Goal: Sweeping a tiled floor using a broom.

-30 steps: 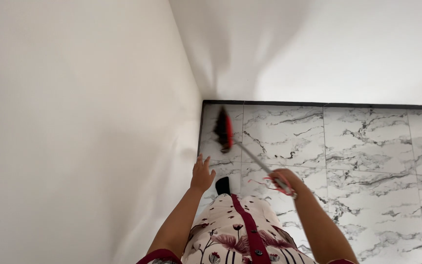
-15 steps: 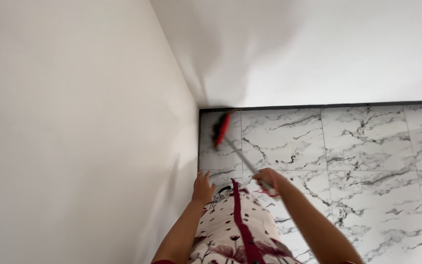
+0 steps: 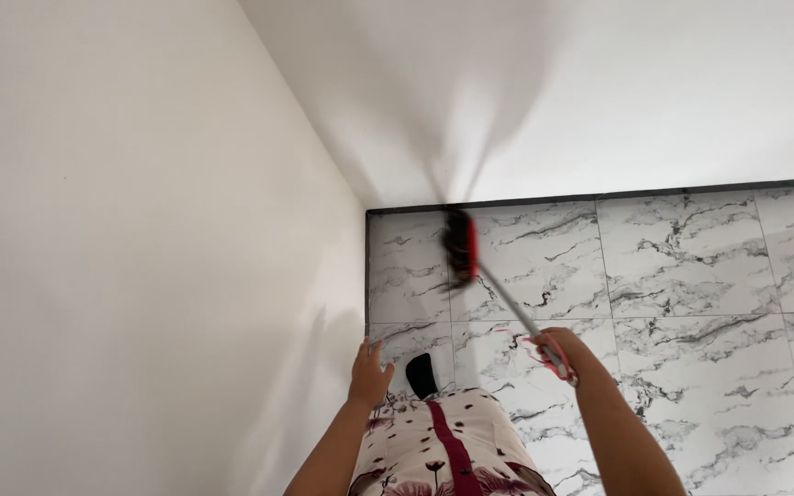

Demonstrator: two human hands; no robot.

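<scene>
Broom (image 3: 498,285) in my right hand (image 3: 553,347), seen from the head camera at a room corner. Largest in view are the two white walls: the left wall (image 3: 140,257) fills the left half of the picture, and the far wall (image 3: 599,92) spans the top, meeting it in a vertical seam that runs down to the floor. A soft grey shadow lies on the far wall above the broom. Below, the floor (image 3: 691,276) is laid in white tiles with dark marble veining, edged by a thin dark skirting strip (image 3: 599,196) along the foot of the far wall. At the bottom centre I see my garment (image 3: 443,450), pale with a flower print and a dark red placket with buttons. One dark shoe tip (image 3: 422,375) shows on the floor just beyond the garment's hem. The broom's slim grey handle slants from my right hand up and to the left; its head (image 3: 460,246), red with dark bristles, is blurred and sits over the tiles near the skirting, close to the corner. My right grip is closed around the lower end of the handle, where a red loop or cord (image 3: 544,349) hangs about the fingers. My left hand (image 3: 369,375) is held out with fingers spread, holding nothing, close to the left wall; whether it touches the wall I cannot tell.
</scene>
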